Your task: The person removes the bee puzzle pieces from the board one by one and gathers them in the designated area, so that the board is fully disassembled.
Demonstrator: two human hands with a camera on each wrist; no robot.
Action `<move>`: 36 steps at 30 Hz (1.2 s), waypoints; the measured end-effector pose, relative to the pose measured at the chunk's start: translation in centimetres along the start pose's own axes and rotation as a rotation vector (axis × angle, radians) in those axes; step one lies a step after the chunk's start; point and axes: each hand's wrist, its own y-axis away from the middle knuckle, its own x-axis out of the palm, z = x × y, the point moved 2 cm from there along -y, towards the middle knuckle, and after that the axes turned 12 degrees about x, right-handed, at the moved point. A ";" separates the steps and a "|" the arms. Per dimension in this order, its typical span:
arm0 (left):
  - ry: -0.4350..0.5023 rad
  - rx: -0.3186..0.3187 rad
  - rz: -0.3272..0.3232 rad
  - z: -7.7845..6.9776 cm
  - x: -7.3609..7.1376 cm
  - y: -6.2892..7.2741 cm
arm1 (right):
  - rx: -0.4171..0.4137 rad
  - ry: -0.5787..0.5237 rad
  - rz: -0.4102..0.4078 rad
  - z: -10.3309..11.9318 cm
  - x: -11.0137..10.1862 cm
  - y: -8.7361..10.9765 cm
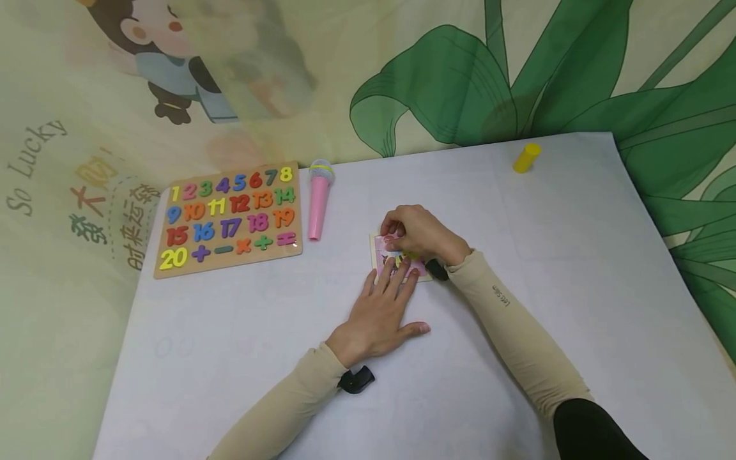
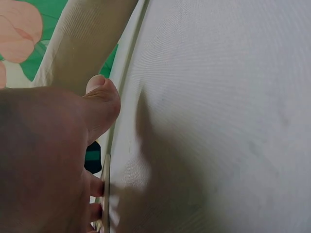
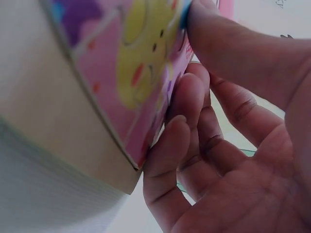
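The pink picture board [image 3: 129,87] lies mid-bench, directly beneath the fingers of the right grip [image 1: 422,233] and just far of the palm of the left grip [image 1: 374,322]. The left grip is relaxed, its straight fingertips resting on the board's near part. The right grip's thumb and bent fingers touch the picture; whether they pinch a piece, I cannot tell. The board is flat, glossy and pale-bordered. White fabric covers the bench [image 1: 546,255]; far left are a tan number board [image 1: 253,254] with raised numerals and a pink microphone [image 1: 319,204]; far right, a yellow cylinder [image 1: 526,158].
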 end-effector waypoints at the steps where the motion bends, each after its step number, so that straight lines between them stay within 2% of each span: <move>1: 0.000 -0.002 0.002 0.0 0.0 0.0 | -0.004 -0.007 0.003 -0.1 0.0 0.0; 10: -0.029 -0.015 0.027 -0.3 0.3 -0.1 | 0.008 -0.046 0.027 -0.3 -0.1 0.0; 22: -0.097 -0.004 0.027 -0.5 0.2 -0.5 | 0.017 -0.072 0.032 -0.6 -0.1 -0.2; 36: -0.127 -0.006 0.035 -0.7 0.3 -0.4 | -0.005 -0.117 0.036 -0.8 -0.1 0.2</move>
